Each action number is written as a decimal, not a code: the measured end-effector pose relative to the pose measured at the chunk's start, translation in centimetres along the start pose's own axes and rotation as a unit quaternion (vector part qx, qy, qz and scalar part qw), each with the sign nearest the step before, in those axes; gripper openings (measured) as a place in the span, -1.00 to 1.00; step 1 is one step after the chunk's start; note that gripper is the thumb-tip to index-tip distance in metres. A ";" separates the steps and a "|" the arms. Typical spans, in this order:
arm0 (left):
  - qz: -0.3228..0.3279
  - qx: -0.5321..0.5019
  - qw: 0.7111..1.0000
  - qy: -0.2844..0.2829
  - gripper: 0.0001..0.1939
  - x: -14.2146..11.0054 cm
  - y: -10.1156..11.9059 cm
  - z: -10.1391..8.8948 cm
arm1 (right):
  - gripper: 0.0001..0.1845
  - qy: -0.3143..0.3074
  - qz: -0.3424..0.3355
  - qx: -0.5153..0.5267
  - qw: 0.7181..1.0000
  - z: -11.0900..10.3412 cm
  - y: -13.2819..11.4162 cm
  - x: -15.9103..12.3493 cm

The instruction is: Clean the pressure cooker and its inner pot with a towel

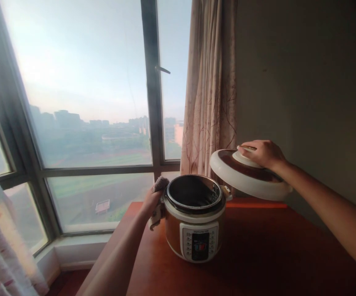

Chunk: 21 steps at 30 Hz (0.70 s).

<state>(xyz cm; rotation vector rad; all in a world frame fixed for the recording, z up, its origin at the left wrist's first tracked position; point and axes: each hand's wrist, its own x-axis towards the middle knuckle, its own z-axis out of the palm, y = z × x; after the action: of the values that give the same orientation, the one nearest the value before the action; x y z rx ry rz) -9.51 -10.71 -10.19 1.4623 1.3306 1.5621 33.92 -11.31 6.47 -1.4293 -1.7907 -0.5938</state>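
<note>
An electric pressure cooker, brown and white with a front control panel, stands upright without its lid. Its dark inner pot shows a rim and inner markings; the bottom is in shadow. My right hand is closed round the handle of the brown and white lid, holding it in the air to the right of the cooker, slightly tilted. At the cooker's left side, my left hand is closed on a grey, fuzzy cloth, close to the rim and the left side handle. Its fingertips are partly hidden.
The cooker rests on a reddish-brown wooden table. Behind and to the left is a large window with a grey frame. A patterned curtain hangs behind the lid, beside a dark wall. Another curtain hangs at lower left.
</note>
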 end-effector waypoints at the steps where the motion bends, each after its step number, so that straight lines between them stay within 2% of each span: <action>1: 0.000 0.000 1.000 -0.002 -0.66 0.0 0.0 0.0 | -0.56 0.002 0.016 -0.002 1.000 -0.1 1.2 -0.9; 5: 0.001 0.002 1.000 -0.008 -0.67 0.1 0.2 0.0 | -0.54 0.016 0.063 -0.004 0.998 0.3 5.4 -5.4; 11: -0.001 0.005 1.000 -0.007 -0.67 -0.1 0.4 -0.1 | -0.55 0.037 0.070 -0.009 0.997 2.8 9.9 -13.1; 15: -0.005 0.001 1.000 -0.005 -0.62 -0.2 0.4 -0.1 | -0.53 0.015 0.109 -0.042 0.993 5.3 10.9 -17.7; 21: -0.005 -0.002 1.000 -0.005 -0.67 -0.5 0.9 0.0 | -0.52 -0.036 0.111 0.004 0.993 10.2 11.5 -23.5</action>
<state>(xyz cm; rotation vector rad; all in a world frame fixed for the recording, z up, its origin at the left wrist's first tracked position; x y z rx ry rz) -9.27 -11.39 -9.54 1.4560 1.3269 1.5482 44.27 -14.92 -19.32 -1.6362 -1.6567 -0.4220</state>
